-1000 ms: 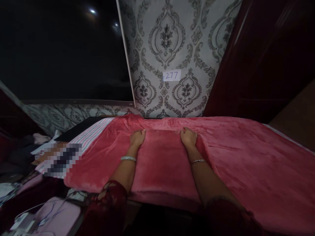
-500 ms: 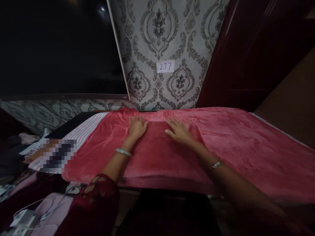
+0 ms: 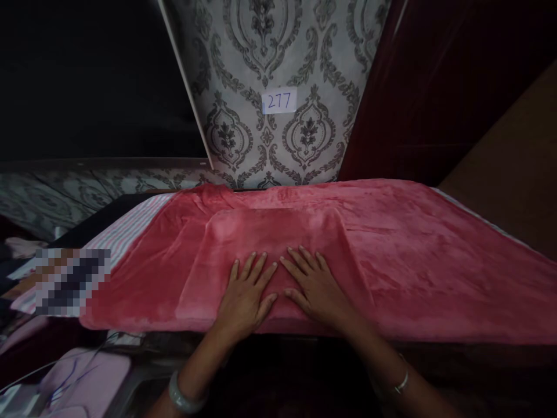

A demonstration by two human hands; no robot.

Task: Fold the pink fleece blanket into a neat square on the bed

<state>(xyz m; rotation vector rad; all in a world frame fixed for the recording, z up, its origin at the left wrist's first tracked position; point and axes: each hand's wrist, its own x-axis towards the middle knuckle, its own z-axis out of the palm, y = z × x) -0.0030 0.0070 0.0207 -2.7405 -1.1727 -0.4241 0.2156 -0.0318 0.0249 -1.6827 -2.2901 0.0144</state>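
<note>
A plush red cloth (image 3: pixel 435 261), like a blanket, covers the surface in front of me. On its middle lies a smooth folded red piece (image 3: pixel 278 229) of similar fabric, roughly rectangular with rounded far corners. My left hand (image 3: pixel 246 296) rests flat on the near part of this folded piece, fingers spread. Beside it my right hand (image 3: pixel 311 284) also lies flat with fingers apart, the two thumbs close together. Neither hand grips anything. Bracelets show on both wrists.
Striped cloth (image 3: pixel 130 229) shows at the left end, near a blurred-out patch (image 3: pixel 72 281). A pink stool-like seat (image 3: pixel 93 371) with cables stands lower left. Behind are a large dark screen (image 3: pixel 87 81), patterned wallpaper with a paper marked 277 (image 3: pixel 279 100), and a dark red panel (image 3: pixel 435 98).
Both hands have slid from the far edge of the folded piece toward me, onto its near part. Its far edge is now uncovered. The view has shifted slightly.
</note>
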